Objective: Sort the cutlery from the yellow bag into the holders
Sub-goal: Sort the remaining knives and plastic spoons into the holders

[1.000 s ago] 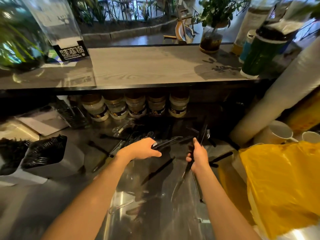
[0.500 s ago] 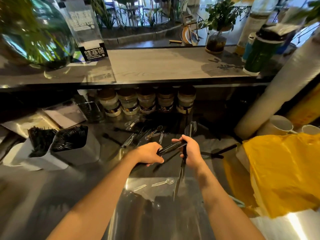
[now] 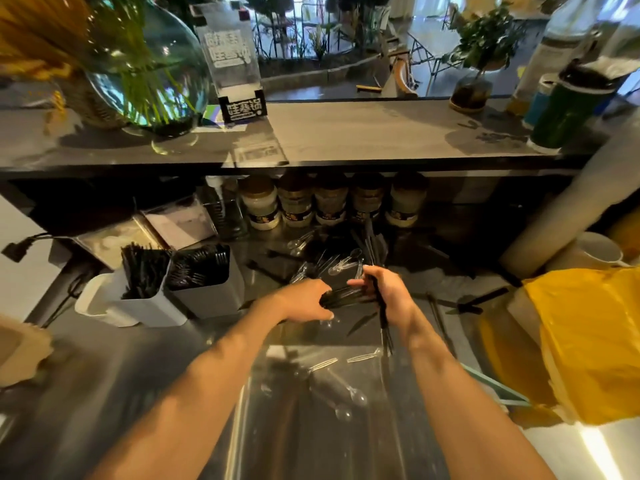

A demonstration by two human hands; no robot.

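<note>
Both hands, left hand (image 3: pixel 304 301) and right hand (image 3: pixel 389 294), fingers curled around thin black plastic cutlery (image 3: pixel 346 295): light, slippery, likely splays; hold mid-handle.

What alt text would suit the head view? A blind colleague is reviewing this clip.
Two bare forearms reach over a steel counter: the left hand and right hand each grip black plastic cutlery. White holders with black cutlery stand to the left, a yellow bag lies to the right, and clear spoons are scattered between.
</note>
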